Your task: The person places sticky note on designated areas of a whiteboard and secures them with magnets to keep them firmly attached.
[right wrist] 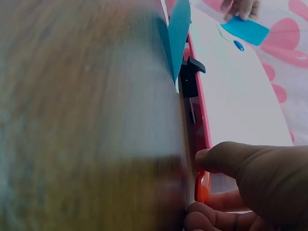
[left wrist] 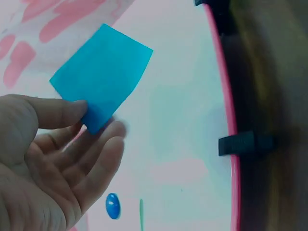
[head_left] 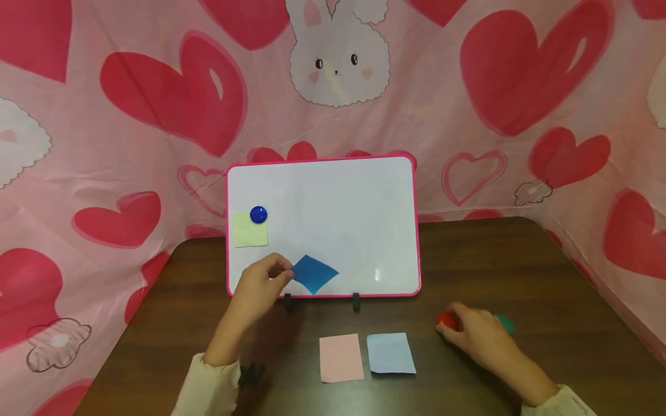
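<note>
A dark blue paper square is pinched by one corner between the thumb and fingers of my left hand, in front of the whiteboard's lower left part. The left wrist view shows the blue paper tilted above the hand. On the table at the right, my right hand holds a red magnet between thumb and fingers; the right wrist view shows the red magnet on edge in that hand. A green magnet lies partly hidden behind the right hand.
The pink-framed whiteboard stands on black feet. A blue magnet overlaps a yellow-green note on its left side. On the table lie a pink note and a light blue note.
</note>
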The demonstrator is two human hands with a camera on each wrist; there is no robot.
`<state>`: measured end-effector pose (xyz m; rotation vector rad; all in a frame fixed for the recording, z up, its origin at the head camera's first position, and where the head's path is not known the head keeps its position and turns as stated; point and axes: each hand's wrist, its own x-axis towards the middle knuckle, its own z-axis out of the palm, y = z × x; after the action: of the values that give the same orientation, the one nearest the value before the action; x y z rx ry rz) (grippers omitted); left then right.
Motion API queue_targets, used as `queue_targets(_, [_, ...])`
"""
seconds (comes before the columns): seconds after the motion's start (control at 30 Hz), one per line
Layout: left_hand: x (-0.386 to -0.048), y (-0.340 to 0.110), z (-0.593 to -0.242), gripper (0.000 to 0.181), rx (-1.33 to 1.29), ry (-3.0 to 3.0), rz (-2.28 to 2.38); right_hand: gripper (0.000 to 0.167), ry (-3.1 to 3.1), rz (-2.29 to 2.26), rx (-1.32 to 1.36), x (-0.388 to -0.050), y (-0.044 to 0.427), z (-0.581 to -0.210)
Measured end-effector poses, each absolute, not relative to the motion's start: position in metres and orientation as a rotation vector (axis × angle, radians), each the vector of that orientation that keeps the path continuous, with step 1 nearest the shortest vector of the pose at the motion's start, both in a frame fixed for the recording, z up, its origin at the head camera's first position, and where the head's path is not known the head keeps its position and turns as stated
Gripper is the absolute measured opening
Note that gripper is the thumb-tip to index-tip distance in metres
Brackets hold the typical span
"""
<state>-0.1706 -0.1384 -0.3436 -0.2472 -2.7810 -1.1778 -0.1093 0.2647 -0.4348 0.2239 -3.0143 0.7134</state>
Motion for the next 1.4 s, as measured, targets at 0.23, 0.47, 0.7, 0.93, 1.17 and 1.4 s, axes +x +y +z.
queue_targets(0.23, [-0.201, -0.142, -0.343, 0.013, -0.104, -2.595, -1.446, 0.043, -3.035, 0.774, 0.205, -0.111, 0.262, -0.432])
queue_targets(0.47, [-0.226, -0.143, -0.348, 0.018, 0.022, -2.493, -1.599, 0.042, -3.014, 0.786, 0.214, -0.113, 0.257, -0.43])
queue_targets(0.7, [-0.239, -0.146, -0.352, 0.017, 0.105, -2.457, -1.624, 0.036, -2.991, 0.828, 0.215, -0.113, 0.249, -0.426])
queue_targets(0.93, [-0.248, -0.144, -0.359, 0.018, 0.15, -2.449, -1.589, 0.034, -2.931, 0.856, 0.238, -0.118, 0.241, -0.415])
queue_targets(1.17, [-0.253, -0.142, -0.361, 0.017, 0.185, -2.414, -1.552, 0.037, -2.871, 0.865, 0.284, -0.123, 0.223, -0.393])
queue_targets(1.4, [-0.254, -0.143, -0.361, 0.016, 0.223, -2.424, -1.519, 0.032, -2.742, 0.903, 0.413, -0.135, 0.197, -0.372])
